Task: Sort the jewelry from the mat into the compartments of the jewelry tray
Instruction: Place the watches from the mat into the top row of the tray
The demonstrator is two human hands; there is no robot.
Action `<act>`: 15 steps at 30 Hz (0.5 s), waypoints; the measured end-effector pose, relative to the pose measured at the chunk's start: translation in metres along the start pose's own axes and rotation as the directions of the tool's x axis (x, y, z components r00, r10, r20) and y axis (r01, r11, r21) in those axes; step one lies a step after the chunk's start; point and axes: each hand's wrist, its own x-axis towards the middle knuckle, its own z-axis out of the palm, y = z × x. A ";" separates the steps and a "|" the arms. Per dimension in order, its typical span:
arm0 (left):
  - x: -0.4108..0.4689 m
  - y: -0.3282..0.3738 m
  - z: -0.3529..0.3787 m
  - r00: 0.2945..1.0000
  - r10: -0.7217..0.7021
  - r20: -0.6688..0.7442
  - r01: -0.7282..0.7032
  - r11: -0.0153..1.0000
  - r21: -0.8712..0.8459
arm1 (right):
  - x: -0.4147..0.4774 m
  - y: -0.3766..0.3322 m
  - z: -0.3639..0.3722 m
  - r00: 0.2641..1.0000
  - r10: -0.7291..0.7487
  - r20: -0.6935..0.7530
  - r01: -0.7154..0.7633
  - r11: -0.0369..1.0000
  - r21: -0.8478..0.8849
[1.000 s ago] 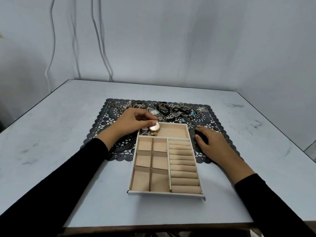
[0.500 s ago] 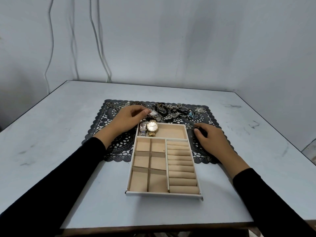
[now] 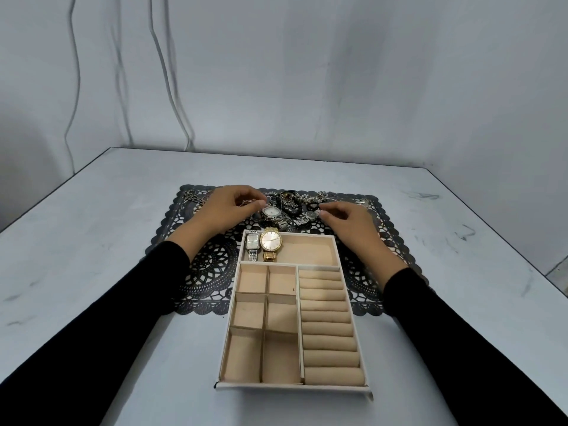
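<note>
The jewelry tray (image 3: 353,309) sits in the middle of the desk (image 3: 92,241), its far end lying over the black lace mat (image 3: 196,272) and its near end on the bare top towards the near edge. In its wide far compartment a silver square watch (image 3: 253,245) and a gold round watch (image 3: 270,241) lie side by side at the left end. The six square compartments and the ring rolls hold nothing. Along the mat's far edge lies the jewelry heap (image 3: 289,204) of chains, bracelets and watches. The left hand (image 3: 229,210) hovers palm-down over the heap's left part, fingers curled; whether it pinches a piece I cannot tell. The right hand (image 3: 347,219) reaches from the right, its curled fingertips just beside a small round watch (image 3: 311,214); any grip is unclear. Both arms wear black sleeves (image 3: 445,327).
</note>
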 end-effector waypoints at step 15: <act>0.021 0.005 -0.002 0.968 0.005 0.251 -0.056 0.979 0.196 | 0.028 0.004 0.010 0.988 0.046 0.144 -0.041 0.998 -0.038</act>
